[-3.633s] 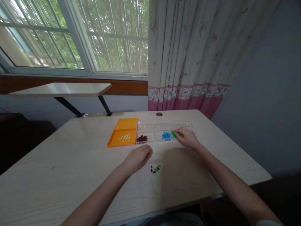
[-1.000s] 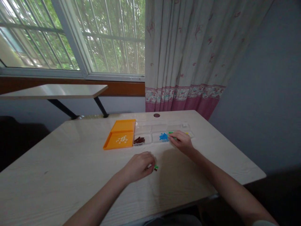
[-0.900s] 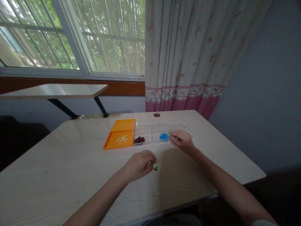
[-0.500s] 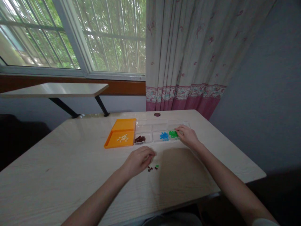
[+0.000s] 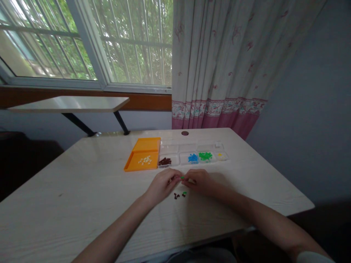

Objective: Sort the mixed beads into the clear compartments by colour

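My left hand and my right hand meet fingertip to fingertip above the table, both closed in a pinch. Between them shows a small green piece, gripped by the right fingertips. What the left fingers pinch is too small to make out. Just below the hands lie several dark brown pieces and a loose green piece on the tabletop. Beyond the hands, a clear compartment box holds brown bits, blue bits, green bits and a little yellow.
An open orange case with whitish bits stands left of the clear box. A raised shelf on dark legs is at the back left. Behind the wooden table are a barred window and a curtain.
My right hand has come from the green compartment back to my left hand, bringing a green piece. The left hand stays pinched in nearly the same place; the view shifted slightly.
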A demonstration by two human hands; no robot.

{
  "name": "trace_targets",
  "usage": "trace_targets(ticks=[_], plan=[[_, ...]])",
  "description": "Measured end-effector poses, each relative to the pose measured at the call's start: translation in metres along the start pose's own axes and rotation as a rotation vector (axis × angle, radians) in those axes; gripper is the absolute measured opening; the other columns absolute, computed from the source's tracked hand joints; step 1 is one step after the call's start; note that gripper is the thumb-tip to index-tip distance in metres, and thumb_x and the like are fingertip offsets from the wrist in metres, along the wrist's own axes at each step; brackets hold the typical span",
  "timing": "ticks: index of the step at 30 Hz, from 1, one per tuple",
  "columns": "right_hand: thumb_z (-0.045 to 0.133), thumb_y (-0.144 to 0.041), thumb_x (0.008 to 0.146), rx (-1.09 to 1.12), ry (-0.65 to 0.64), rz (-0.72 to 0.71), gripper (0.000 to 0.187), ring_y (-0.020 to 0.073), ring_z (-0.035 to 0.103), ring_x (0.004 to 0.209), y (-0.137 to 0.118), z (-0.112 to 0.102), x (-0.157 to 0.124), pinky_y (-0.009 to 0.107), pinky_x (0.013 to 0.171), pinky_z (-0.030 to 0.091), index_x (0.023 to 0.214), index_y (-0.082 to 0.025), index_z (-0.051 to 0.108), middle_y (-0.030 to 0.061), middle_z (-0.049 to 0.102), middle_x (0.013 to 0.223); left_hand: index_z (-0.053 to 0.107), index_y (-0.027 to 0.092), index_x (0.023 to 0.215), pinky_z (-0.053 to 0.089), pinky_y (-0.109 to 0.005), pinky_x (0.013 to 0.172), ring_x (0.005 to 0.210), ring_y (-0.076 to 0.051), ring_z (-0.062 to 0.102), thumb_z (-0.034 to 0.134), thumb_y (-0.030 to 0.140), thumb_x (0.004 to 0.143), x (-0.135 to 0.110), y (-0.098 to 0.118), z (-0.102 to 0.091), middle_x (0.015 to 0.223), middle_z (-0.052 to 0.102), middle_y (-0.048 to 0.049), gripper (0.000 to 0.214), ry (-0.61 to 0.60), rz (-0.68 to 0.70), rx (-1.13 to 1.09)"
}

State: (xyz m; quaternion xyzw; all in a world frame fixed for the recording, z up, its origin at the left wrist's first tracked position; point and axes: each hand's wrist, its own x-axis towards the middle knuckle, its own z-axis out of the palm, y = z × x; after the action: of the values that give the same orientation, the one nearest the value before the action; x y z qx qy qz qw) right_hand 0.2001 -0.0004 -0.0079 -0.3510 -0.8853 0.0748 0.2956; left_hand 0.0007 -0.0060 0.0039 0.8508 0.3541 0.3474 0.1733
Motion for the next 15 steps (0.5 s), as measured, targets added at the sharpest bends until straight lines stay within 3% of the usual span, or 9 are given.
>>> trace_targets(ticks=[4,15], plan=[[0.057,-0.026,0.080,0.050,0.076,-0.001,0.012,0.0093,0.055,0.055,0.004,-0.001,0.000,0.018,0.055,0.040,0.084,-0.019,0.065,-0.0004,0.063,0.065,0.059,0.017,0.087,0.041,-0.020,0.059,0.065,-0.010,0.053,0.050,0.020,0.084,0.000,-0.001,0.002,0.076,0.062,-0.0012,0.010,-0.009,0.000,-0.010],[0.055,-0.025,0.082,0.060,0.086,-0.077,0.012,0.0110,0.057,0.061,0.014,-0.007,0.002,0.020,0.057,0.042,0.081,-0.018,0.065,0.0017,0.064,0.069,0.057,0.017,0.088,0.042,-0.021,0.061,0.066,-0.011,0.052,0.052,0.023,0.082,0.001,0.003,0.000,0.073,0.058,-0.0010,0.010,-0.072,-0.041,0.002]])
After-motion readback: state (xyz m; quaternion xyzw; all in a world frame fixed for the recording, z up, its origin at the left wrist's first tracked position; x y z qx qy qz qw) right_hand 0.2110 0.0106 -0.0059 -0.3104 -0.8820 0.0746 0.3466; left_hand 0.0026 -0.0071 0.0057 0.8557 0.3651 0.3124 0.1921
